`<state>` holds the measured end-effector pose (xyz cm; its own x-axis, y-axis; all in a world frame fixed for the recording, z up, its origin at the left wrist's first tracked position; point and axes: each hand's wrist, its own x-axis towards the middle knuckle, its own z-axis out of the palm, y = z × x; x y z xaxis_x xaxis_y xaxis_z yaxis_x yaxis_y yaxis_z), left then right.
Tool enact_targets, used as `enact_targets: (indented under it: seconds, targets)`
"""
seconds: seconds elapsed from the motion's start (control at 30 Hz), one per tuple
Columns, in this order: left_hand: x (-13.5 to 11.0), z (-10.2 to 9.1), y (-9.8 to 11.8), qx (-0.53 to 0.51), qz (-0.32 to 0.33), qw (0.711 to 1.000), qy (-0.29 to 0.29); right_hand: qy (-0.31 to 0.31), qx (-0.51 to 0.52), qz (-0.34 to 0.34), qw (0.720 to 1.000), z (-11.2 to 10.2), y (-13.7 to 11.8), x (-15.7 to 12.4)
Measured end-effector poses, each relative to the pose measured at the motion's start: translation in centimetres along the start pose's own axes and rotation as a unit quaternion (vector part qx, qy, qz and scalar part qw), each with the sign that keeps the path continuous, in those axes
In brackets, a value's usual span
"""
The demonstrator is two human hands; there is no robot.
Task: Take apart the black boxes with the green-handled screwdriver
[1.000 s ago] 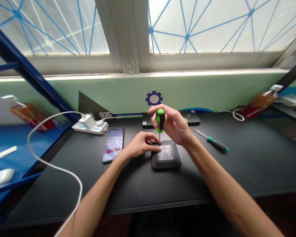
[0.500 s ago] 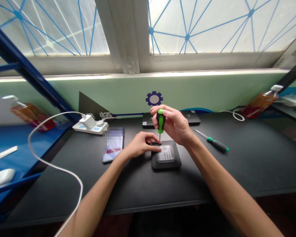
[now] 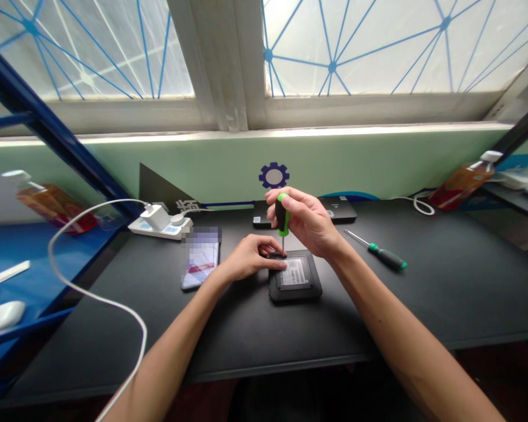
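Observation:
A small black box [image 3: 295, 278] with a white label lies flat on the black desk [image 3: 255, 328]. My right hand [image 3: 305, 223] is closed round a green-and-black screwdriver [image 3: 282, 217], held upright with its tip on the box's far left corner. My left hand [image 3: 251, 257] rests on the box's left edge, fingers curled and pressing it down beside the tip.
A phone [image 3: 200, 259] lies left of the box. A second screwdriver [image 3: 377, 250] lies to the right. A power strip with charger [image 3: 161, 223] and white cable [image 3: 92, 293] sit at left, a black device [image 3: 334, 210] by the wall, bottles [image 3: 464, 181] at both ends.
My right hand's fingers have shifted round the screwdriver handle, covering more of it. The box and my left hand stay in place.

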<state>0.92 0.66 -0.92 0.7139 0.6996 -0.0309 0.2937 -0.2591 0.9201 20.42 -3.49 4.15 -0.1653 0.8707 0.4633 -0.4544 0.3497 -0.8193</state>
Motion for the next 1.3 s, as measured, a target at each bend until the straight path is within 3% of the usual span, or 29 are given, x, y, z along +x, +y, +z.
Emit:
enact_targets:
  seconds: [0.13, 0.33, 0.57, 0.8, 1.0, 1.3]
  targets:
    - [0.05, 0.01, -0.09, -0.001, -0.006, 1.0, -0.002, 0.052, 0.001, -0.021, 0.998, 0.07, 0.4, 0.09]
    - [0.01, -0.01, 0.01, 0.003, -0.001, 1.0, -0.002, -0.01, 0.001, 0.003, 1.0, -0.09, -0.33, -0.26]
    - [0.06, 0.01, -0.51, 0.016, -0.008, 1.0, -0.004, 0.039, -0.017, 0.003, 0.999, 0.1, 0.27, -0.14]
    - [0.03, 0.06, -0.25, 0.02, 0.001, 1.0, 0.008, -0.02, 0.0, 0.019, 1.0, -0.21, -0.34, -0.35]
    - [0.2, 0.25, -0.57, -0.015, 0.008, 1.0, 0.02, 0.025, 0.004, -0.002, 1.0, -0.41, 0.54, -0.35]
    - [0.09, 0.15, -0.61, -0.008, 0.002, 1.0, 0.016, -0.028, 0.004, 0.019, 0.999, -0.32, -0.2, -0.68]
